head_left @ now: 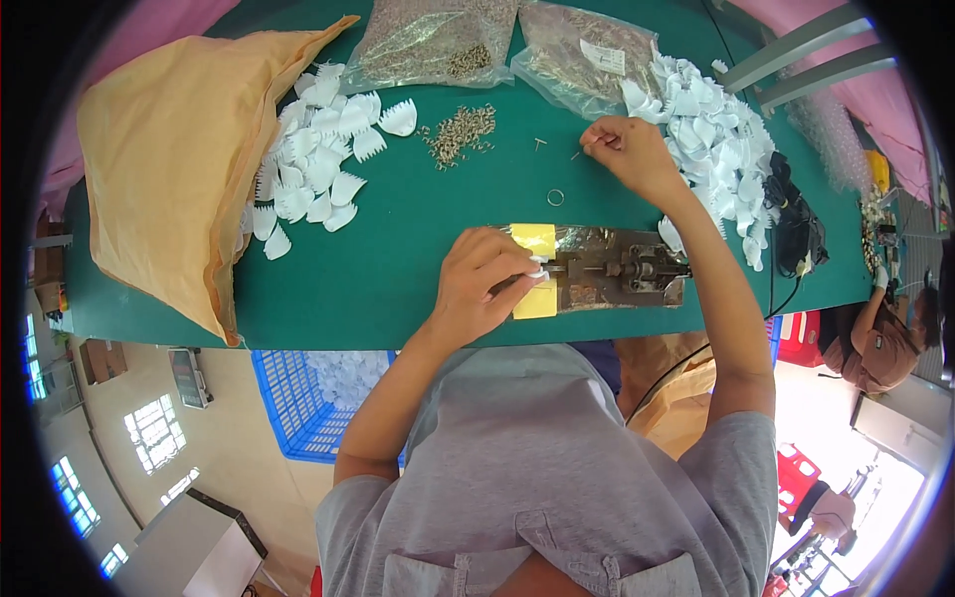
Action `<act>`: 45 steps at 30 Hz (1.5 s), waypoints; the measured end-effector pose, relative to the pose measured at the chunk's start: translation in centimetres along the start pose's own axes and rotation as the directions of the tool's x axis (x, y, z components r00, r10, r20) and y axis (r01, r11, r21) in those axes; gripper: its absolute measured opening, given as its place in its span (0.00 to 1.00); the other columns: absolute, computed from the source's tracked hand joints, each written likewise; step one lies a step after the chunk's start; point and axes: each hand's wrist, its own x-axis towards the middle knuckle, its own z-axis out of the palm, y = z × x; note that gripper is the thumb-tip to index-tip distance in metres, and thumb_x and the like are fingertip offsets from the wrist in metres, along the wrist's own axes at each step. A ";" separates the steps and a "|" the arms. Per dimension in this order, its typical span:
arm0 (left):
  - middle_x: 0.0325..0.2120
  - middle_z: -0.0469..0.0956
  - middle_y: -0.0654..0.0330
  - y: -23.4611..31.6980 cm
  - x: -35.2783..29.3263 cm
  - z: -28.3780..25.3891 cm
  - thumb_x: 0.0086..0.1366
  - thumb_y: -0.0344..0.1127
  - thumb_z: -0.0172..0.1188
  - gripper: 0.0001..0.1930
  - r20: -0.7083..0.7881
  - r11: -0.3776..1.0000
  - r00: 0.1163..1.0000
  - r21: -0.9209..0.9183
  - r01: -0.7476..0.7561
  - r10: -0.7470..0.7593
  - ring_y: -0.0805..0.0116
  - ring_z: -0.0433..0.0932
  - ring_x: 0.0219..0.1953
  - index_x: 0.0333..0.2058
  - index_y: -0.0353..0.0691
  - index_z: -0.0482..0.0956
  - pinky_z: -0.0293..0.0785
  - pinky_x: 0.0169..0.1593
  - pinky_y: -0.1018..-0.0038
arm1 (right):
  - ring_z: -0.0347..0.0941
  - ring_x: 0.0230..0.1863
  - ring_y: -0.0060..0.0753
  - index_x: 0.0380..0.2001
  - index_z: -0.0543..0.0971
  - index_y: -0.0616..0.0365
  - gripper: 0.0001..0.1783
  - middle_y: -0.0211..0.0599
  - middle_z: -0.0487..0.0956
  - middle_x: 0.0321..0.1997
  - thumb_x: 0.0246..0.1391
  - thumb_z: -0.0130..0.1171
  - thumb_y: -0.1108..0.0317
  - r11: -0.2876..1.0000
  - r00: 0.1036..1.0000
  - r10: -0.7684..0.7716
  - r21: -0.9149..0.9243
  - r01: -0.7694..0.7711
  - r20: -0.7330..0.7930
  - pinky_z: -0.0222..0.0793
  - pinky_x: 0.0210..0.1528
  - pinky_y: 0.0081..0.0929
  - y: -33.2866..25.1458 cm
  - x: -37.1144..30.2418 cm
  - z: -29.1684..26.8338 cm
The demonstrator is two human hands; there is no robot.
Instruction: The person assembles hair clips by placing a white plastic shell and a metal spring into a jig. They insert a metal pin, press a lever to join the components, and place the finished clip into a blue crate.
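Note:
My left hand (484, 282) is closed around a small white plastic piece (538, 269) at the left end of a metal jig (637, 267) with a yellow pad (534, 303). Most of that piece is hidden by my fingers. Farther off on the right, the fingers of my right hand (637, 157) are pinched together; what lies between them is too small to make out. Close to those fingertips are a thin metal pin (575, 154) and a small T-shaped metal part (540, 144). A thin ring (555, 197) lies between the jig and the pins.
White toothed plastic pieces are heaped at right (716, 149) and left (318, 149), beside a large tan sack (179, 179). Small metal parts (460, 135) form a pile near two clear bags (428, 40). Black cable (791, 219) lies right. A blue crate (298, 418) stands below the table's near edge.

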 end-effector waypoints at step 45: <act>0.37 0.85 0.60 1.5 1.3 -0.7 0.56 0.25 0.76 0.14 0.120 0.952 0.955 -0.116 0.284 -0.271 0.60 0.81 0.41 0.41 0.41 0.86 0.76 0.46 0.69 | 0.78 0.51 0.47 0.49 0.84 0.63 0.17 0.44 0.84 0.49 0.57 0.60 0.84 0.914 0.901 -0.056 -0.384 -0.127 -0.431 0.74 0.54 0.41 0.8 -22.5 -2.7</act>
